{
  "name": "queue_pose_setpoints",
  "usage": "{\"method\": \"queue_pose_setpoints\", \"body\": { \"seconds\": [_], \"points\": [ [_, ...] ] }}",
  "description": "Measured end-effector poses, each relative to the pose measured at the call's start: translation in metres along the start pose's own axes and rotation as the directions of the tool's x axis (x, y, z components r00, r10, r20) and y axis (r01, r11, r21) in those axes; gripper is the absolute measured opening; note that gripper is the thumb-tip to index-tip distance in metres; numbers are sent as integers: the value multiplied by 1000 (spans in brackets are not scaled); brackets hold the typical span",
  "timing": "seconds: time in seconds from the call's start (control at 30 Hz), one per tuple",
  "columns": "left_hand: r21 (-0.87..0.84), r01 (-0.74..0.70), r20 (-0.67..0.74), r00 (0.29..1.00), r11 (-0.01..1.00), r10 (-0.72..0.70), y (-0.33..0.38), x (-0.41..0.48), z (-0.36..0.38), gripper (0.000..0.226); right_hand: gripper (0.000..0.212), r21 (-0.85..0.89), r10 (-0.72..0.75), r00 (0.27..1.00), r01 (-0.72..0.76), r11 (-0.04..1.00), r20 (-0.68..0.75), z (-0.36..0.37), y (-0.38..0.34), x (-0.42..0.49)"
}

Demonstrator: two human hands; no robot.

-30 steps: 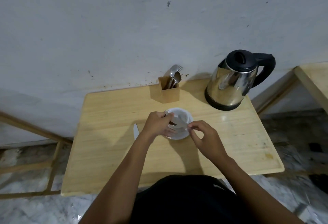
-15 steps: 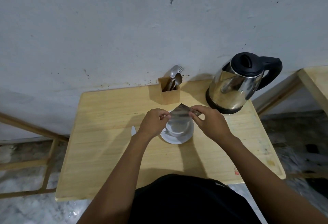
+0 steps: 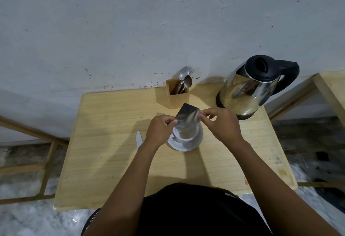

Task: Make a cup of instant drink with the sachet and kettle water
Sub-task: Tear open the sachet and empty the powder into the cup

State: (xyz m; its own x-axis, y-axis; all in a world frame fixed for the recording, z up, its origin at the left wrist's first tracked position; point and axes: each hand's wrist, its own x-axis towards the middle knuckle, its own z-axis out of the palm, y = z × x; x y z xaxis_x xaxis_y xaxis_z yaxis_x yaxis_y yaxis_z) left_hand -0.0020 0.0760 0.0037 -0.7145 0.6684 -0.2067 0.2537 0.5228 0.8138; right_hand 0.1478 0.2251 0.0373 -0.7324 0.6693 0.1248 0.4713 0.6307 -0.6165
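A silvery sachet (image 3: 188, 115) is held tilted over a white cup (image 3: 186, 135) that stands on a white saucer (image 3: 197, 143) in the middle of the wooden table (image 3: 112, 151). My left hand (image 3: 159, 130) pinches the sachet's left edge and my right hand (image 3: 223, 123) pinches its right edge. The sachet's lower end points down into the cup and is blurred. A steel kettle (image 3: 248, 92) with a black lid and handle stands at the table's back right, just beyond my right hand.
A wooden holder (image 3: 177, 96) with spoons and a fork stands at the back by the wall. A small white strip (image 3: 139, 138) lies on the table left of my left wrist. Another wooden table (image 3: 332, 93) is at the right.
Both hands have lifted the sachet from low over the cup to a raised, tilted position above it. The right hand moved up and toward the kettle.
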Motion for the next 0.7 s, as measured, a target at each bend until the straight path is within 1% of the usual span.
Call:
{"method": "queue_pose_setpoints", "body": {
  "seconds": [0.07, 0.13, 0.33, 0.43, 0.53, 0.7],
  "points": [
    [-1, 9, -18, 1000, 1000, -9, -2, 0, 1, 14, 8, 19, 5, 1000, -5, 1000, -22, 0, -3, -2],
    [-11, 15, -21, 1000, 1000, -15, -3, -1, 2, 14, 8, 33, 28, 996, -25, 999, -80, -1, -6, -4],
    [-23, 25, -43, 999, 999, -26, -2, -5, 5, 14, 10, -32, 39, 976, -47, 998, -214, 3, -12, -15],
    [-23, 20, -67, 998, 1000, -21, -2, -6, 5, 15, 11, 34, 50, 986, -45, 998, -162, 5, -11, -15],
    [-22, 18, -72, 997, 1000, -19, -2, -7, 6, 15, 12, 20, 42, 987, -39, 999, -153, 4, -9, -13],
    [-39, 13, -95, 995, 999, -17, 3, -10, 6, 17, 14, 52, 42, 992, -36, 998, -118, 4, -10, -11]
  ]
}}
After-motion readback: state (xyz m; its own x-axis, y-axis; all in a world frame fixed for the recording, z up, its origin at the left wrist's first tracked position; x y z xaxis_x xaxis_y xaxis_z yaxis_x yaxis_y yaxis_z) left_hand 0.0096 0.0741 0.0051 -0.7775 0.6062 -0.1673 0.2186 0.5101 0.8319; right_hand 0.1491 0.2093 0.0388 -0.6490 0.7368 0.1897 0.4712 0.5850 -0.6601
